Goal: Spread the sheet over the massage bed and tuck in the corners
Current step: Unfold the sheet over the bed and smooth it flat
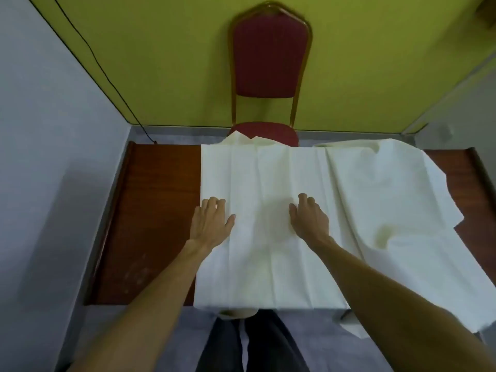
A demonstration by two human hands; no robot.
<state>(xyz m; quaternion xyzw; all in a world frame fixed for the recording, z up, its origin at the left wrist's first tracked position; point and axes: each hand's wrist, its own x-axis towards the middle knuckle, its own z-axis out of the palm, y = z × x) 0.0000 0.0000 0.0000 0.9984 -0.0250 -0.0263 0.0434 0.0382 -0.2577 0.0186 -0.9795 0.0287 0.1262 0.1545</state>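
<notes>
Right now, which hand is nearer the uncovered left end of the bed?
Left. The left hand rests at the edge of the sheet, beside the bare bed; the right hand lies mid-sheet, farther in.

Both my hands are out flat.
My left hand [210, 224] and right hand [310, 218] lie palm down, side by side but apart, arms stretched forward, thumbs pointing toward each other.
</notes>
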